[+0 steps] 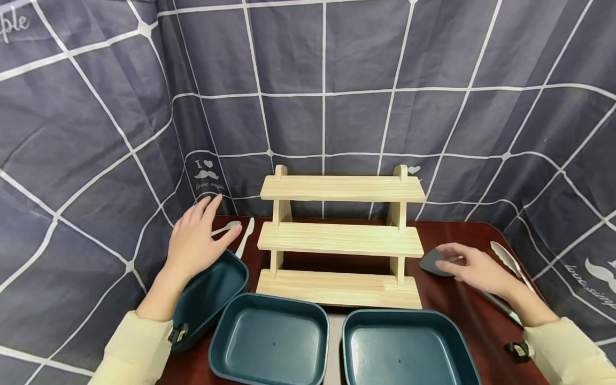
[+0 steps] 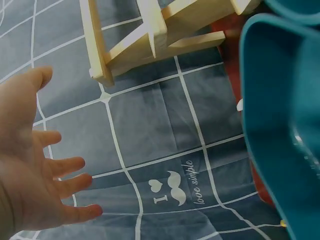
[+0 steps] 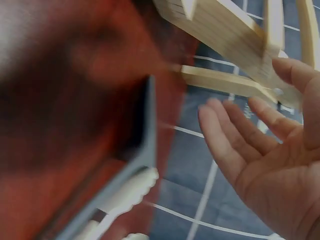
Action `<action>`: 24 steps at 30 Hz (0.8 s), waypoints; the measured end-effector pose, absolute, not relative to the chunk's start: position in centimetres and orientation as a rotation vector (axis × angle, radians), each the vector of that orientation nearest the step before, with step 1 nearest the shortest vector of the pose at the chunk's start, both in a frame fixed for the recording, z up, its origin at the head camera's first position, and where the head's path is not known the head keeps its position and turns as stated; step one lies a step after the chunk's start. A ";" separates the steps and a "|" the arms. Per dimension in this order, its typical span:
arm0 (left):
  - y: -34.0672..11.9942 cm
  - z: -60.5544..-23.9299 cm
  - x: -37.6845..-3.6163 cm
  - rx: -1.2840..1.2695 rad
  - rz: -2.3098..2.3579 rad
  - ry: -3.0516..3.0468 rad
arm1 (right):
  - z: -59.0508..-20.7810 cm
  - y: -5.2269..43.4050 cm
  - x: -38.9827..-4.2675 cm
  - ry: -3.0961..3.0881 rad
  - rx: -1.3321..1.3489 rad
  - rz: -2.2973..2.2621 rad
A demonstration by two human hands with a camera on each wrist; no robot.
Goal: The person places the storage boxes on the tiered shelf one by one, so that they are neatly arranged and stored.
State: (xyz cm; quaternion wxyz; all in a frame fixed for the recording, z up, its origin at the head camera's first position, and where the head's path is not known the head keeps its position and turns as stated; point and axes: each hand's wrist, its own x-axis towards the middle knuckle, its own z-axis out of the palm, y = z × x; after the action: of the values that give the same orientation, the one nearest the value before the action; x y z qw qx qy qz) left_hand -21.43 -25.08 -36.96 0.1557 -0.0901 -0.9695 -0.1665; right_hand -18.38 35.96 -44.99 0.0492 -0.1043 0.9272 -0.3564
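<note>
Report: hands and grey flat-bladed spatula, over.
Left hand empty, open. Right hand empty, open, near ungripped spatula, right of pale wooden three-tier rack. Nothing visibly blocking.

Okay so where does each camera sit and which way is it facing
Head: worn on the head, facing forward and down at the wooden rack and teal trays; left hand, right hand and both sleeves show.
Left wrist: worn there, facing the grid cloth, rack parts and trays; the left hand shows.
Right wrist: worn there, facing the red table, gray spatula and rack; the right hand shows.
Shared: both wrist views show the wooden rack and grid cloth.
</note>
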 end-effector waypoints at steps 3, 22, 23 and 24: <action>-25.6 -37.8 -19.9 -0.235 -0.504 -2.764 | -46.3 36.0 -18.1 2.628 -0.281 -1.249; -28.9 -43.8 -12.6 -0.074 -0.606 -2.693 | -50.2 34.7 -18.9 1.992 -0.156 -1.509; -29.2 -44.1 -12.4 -0.065 -0.605 -2.689 | -50.4 34.7 -18.9 1.984 -0.147 -1.513; -29.4 -44.5 -12.1 -0.054 -0.606 -2.683 | -50.5 34.6 -18.9 1.977 -0.140 -1.515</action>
State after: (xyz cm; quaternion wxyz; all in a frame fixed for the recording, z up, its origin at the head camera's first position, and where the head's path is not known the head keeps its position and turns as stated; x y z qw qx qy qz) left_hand -12.11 -29.38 -44.46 0.1939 -0.0193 -0.9567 -0.2162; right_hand -18.89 34.64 -50.52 0.3178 -0.0531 0.7513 -0.5759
